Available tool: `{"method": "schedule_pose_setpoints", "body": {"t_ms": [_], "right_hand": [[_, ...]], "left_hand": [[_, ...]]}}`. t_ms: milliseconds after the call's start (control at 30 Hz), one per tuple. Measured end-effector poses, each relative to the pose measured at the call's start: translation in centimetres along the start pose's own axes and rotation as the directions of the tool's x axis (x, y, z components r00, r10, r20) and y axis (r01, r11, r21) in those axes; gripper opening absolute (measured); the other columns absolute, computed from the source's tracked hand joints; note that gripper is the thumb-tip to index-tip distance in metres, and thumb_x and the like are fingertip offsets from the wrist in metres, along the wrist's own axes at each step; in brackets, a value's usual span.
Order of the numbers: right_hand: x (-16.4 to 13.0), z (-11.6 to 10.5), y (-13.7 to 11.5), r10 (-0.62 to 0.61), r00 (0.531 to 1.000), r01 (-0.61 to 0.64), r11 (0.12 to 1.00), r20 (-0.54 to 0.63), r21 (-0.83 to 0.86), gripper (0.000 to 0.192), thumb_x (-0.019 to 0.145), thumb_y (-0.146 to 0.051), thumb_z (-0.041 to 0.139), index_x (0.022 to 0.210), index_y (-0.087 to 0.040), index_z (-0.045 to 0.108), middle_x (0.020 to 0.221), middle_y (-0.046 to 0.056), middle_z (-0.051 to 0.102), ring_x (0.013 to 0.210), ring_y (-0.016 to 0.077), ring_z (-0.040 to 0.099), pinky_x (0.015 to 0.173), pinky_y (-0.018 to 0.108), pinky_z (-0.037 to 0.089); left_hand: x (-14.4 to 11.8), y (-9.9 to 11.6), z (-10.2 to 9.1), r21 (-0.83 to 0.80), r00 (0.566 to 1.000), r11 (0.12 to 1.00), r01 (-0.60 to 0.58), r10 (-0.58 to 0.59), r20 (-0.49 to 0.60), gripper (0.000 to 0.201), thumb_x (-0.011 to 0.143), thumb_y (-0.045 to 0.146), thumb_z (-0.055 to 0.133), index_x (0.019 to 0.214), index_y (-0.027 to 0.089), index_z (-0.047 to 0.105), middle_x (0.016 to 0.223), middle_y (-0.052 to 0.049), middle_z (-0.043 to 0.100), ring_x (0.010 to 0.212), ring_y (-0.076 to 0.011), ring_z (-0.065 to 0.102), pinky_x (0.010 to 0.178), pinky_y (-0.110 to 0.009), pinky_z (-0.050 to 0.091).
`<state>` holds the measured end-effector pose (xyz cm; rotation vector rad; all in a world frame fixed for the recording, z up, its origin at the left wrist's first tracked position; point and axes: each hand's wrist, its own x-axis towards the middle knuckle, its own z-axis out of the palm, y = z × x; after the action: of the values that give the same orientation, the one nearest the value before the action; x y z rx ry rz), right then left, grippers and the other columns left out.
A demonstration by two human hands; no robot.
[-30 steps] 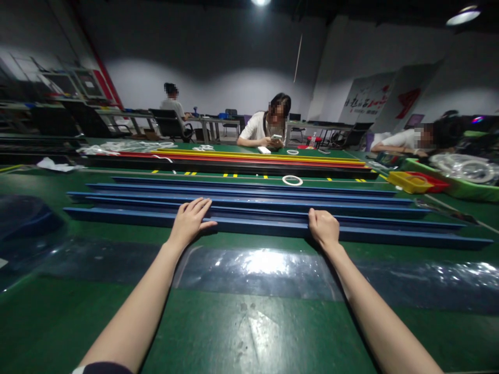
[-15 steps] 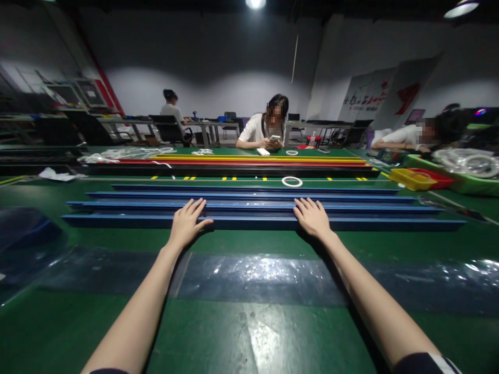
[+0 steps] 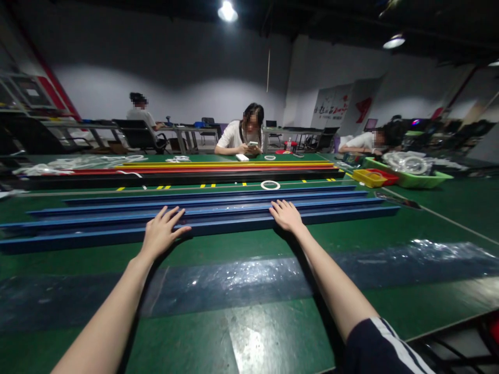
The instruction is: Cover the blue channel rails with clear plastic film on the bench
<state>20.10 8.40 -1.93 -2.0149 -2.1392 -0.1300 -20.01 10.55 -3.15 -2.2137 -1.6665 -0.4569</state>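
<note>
Several long blue channel strips [image 3: 230,223] lie side by side across the green table [image 3: 218,332]. My left hand [image 3: 161,231] rests on the nearer strips left of their middle, fingers spread and thumb out to the right. On the same strips further right lies my right hand [image 3: 286,214], its fingers stretched out flat. Neither hand is wrapped round anything. A long clear plastic sleeve [image 3: 241,278] lies flat on the table under my forearms.
Beyond the blue strips are yellow, red and black strips [image 3: 218,169] and a white ring [image 3: 270,185]. A green basket [image 3: 424,179] with white coils and a yellow tray [image 3: 368,178] stand at the right. Opposite, a person [image 3: 234,136] holds a phone.
The view has turned to the right, so the table and strips appear shifted left and tilted. Both hands stay on the blue strips, with their fingers much as before.
</note>
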Motion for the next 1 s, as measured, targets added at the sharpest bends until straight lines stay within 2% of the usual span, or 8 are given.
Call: {"method": "schedule_pose_setpoints", "body": {"t_ms": [267,500,867,1000], "right_hand": [[0.2,0.1,0.0,0.016,1.0,-0.016,1.0,0.024,0.024,0.059,0.089,-0.051,0.012,0.134,-0.021,0.037,0.141,0.008,0.035,0.131,0.0225,0.026,0.105,0.038,0.016],[0.6,0.3,-0.1,0.02,0.999,-0.021,0.999,0.042,0.029,0.062,0.088,-0.054,0.014,0.134,-0.018,0.036,0.142,0.009,0.033,0.132,0.0236,0.023,0.106,0.038,0.015],[1.6,0.8,0.5,-0.013,0.999,0.013,1.0,0.038,0.001,0.059,0.088,-0.052,0.017,0.13,-0.018,0.042,0.139,0.009,0.038,0.13,0.0246,0.028,0.105,0.039,0.018],[1.6,1.0,0.5,-0.03,0.998,0.032,0.999,0.049,-0.025,0.059,0.088,-0.051,0.018,0.131,-0.017,0.041,0.14,0.01,0.037,0.13,0.0255,0.027,0.105,0.04,0.018]], "left_hand": [[0.4,-0.4,0.4,-0.003,1.0,1.0,0.008,-0.008,0.002,0.057,0.084,0.054,0.036,0.132,0.026,0.04,0.137,-0.003,0.041,0.13,-0.028,0.026,0.095,-0.042,0.029],[0.8,-0.5,0.2,-0.029,0.998,0.998,0.052,-0.051,0.047,0.058,0.081,0.058,0.039,0.132,0.032,0.039,0.135,-0.001,0.045,0.129,-0.0268,0.028,0.098,-0.042,0.023],[0.8,-0.2,-0.3,-0.079,0.987,0.99,0.116,-0.105,0.124,0.061,0.078,0.061,0.041,0.133,0.035,0.036,0.14,0.001,0.037,0.131,-0.0262,0.026,0.1,-0.043,0.022],[0.8,-0.1,-0.6,-0.077,0.975,0.989,0.129,-0.112,0.189,0.066,0.077,0.064,0.039,0.136,0.035,0.031,0.144,0.002,0.028,0.133,-0.0268,0.021,0.102,-0.044,0.02]]}}
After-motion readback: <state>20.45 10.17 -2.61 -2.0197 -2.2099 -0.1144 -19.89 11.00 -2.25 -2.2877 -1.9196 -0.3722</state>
